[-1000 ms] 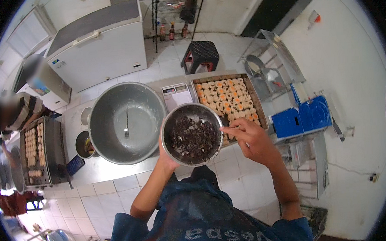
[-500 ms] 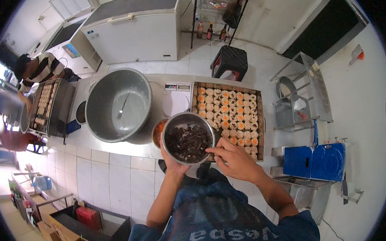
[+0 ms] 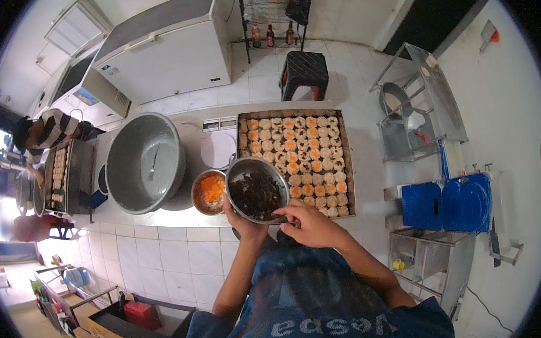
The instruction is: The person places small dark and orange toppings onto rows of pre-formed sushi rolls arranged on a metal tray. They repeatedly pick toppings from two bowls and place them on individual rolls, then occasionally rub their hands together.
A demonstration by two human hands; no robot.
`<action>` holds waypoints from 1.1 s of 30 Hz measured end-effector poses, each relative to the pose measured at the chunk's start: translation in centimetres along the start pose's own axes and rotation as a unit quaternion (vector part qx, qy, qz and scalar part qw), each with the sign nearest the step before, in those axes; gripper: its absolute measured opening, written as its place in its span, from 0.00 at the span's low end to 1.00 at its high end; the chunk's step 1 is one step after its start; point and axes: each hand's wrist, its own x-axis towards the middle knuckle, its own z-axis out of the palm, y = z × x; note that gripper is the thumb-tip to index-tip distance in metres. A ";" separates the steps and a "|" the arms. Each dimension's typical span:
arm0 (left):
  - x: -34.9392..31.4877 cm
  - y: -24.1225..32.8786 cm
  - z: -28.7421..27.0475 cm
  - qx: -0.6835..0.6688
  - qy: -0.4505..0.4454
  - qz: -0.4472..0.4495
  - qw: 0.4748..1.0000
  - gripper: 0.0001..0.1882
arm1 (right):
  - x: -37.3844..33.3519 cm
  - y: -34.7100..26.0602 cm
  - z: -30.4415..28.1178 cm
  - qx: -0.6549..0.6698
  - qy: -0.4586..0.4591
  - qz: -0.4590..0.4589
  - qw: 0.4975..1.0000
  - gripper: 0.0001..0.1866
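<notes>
My left hand (image 3: 247, 225) supports a round metal bowl (image 3: 259, 220) from its left and underside. Dark, shredded pieces (image 3: 253, 192) lie inside, their kind unclear. At the bowl's lower right rim, my right hand (image 3: 308, 224) has thumb and fingers drawn together in a pinch; whatever is between the fingertips is too small to make out. Just beyond, a large tray (image 3: 348, 164) carries rows of small round dumplings, some topped with orange bits and some with dark bits. A second metal bowl (image 3: 196, 204) with orange shreds (image 3: 210, 188) stands on the table to the left.
Left of the tray sit a white kitchen scale (image 3: 218, 150) and a big grey basin (image 3: 113, 172) with a spoon-like utensil inside. A person (image 3: 57, 129) works by another tray (image 3: 82, 180) at far left. A black stool (image 3: 304, 74) stands behind the table (image 3: 168, 218).
The view has shifted, and the bowl of orange shreds now shows beside the held bowl instead of mostly behind it. My right fingertips remain at the rim, drawn closer together.
</notes>
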 end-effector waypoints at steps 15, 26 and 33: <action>0.6 0.0 -2.3 -0.040 0.016 0.028 0.999 0.33 | 0.2 10.0 -6.2 0.423 0.016 0.212 0.881 0.22; -2.5 4.8 -5.6 -0.070 0.067 0.132 0.986 0.34 | 4.7 21.1 -1.0 -0.145 0.135 0.084 0.977 0.24; -3.1 4.9 -4.9 -0.077 0.066 0.144 0.984 0.34 | 5.3 19.6 0.5 -0.425 0.019 0.028 0.905 0.33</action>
